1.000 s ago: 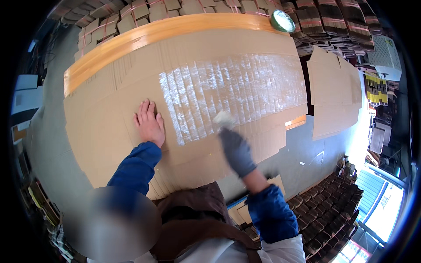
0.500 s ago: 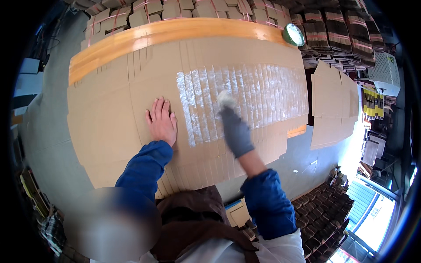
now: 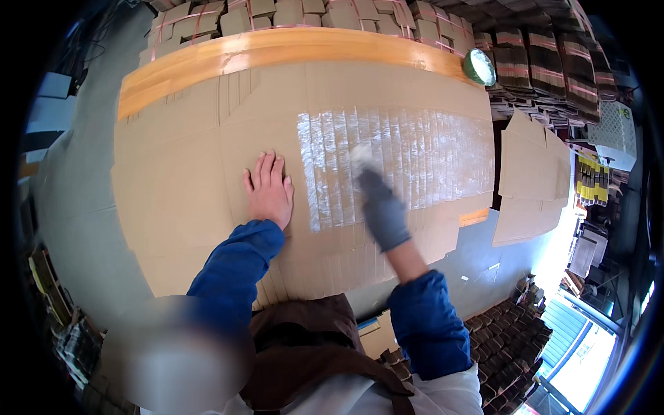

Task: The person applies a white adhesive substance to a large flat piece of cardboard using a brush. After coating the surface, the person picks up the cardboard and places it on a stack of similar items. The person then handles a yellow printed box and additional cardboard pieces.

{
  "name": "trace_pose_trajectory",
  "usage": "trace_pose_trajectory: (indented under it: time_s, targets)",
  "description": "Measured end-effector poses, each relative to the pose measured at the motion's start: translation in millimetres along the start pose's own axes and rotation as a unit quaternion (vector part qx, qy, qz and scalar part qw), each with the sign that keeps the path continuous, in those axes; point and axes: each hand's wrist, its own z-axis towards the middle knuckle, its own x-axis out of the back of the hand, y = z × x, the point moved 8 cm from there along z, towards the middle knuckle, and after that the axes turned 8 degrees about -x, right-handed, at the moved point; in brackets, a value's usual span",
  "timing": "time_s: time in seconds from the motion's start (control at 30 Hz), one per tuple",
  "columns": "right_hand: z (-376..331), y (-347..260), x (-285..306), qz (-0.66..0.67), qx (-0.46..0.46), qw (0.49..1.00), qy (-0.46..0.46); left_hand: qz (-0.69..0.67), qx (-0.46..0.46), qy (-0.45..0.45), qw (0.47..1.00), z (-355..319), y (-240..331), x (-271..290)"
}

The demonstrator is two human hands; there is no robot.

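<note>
A large sheet of brown cardboard (image 3: pixel 173 173) lies flat before me, with a glossy white brushed patch of paste (image 3: pixel 443 152) over its right part. My left hand (image 3: pixel 270 194), bare, rests palm down on the plain cardboard just left of the patch, fingers spread. Over the patch, my right hand (image 3: pixel 386 213) in a grey glove is closed round a brush (image 3: pixel 361 158). Its pale bristle end is smeared by motion, and the glove hides most of the handle. A green bowl (image 3: pixel 478 67) with white contents stands at the far right corner.
The orange wooden table edge (image 3: pixel 290 47) shows beyond the cardboard. Behind it are tied bundles of folded cardboard (image 3: pixel 256 15). Another cardboard sheet (image 3: pixel 532 180) lies to the right. Stacked dark brown pieces (image 3: pixel 508 332) stand at the lower right, and grey floor (image 3: pixel 83 207) stretches along the left.
The whole view has shifted, so the cardboard sits slightly farther right. Against the paste patch, the brush in my right hand has moved a little left. My left hand stays in place on the cardboard.
</note>
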Motion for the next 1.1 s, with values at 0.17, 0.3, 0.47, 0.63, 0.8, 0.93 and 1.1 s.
trace_pose_trajectory:
  time_s: [0.17,0.3,0.47,0.63,0.8,0.93,1.1]
  targets:
    - [1.0,-29.7,10.8,0.021,0.012,1.000,-0.001,0.000,0.003,-0.005,1.000,-1.3,-2.0,-0.6]
    - [-22.8,-45.9,-29.2,-0.104,0.060,0.992,-0.039,-0.003,0.002,-0.007,1.000,-0.6,0.1,0.5]
    - [7.1,-43.3,4.4,0.076,-0.039,0.996,-0.009,-0.013,0.011,-0.017,1.000,-1.9,-4.1,-4.5]
    - [29.0,3.3,-23.2,-0.005,-0.177,0.973,-0.151,-0.018,0.004,-0.003,1.000,-0.4,-1.9,-0.3]
    - [42.1,-44.0,-27.8,0.014,-0.031,0.999,-0.040,-0.018,0.010,-0.025,0.999,-2.3,1.8,-4.6]
    - [61.9,-4.4,-20.1,-0.020,-0.101,0.992,-0.076,-0.008,0.010,-0.018,1.000,-0.4,-3.5,1.2]
    - [86.0,22.3,0.3,0.018,-0.086,0.996,-0.020,-0.017,0.005,-0.020,1.000,1.5,5.3,-1.7]
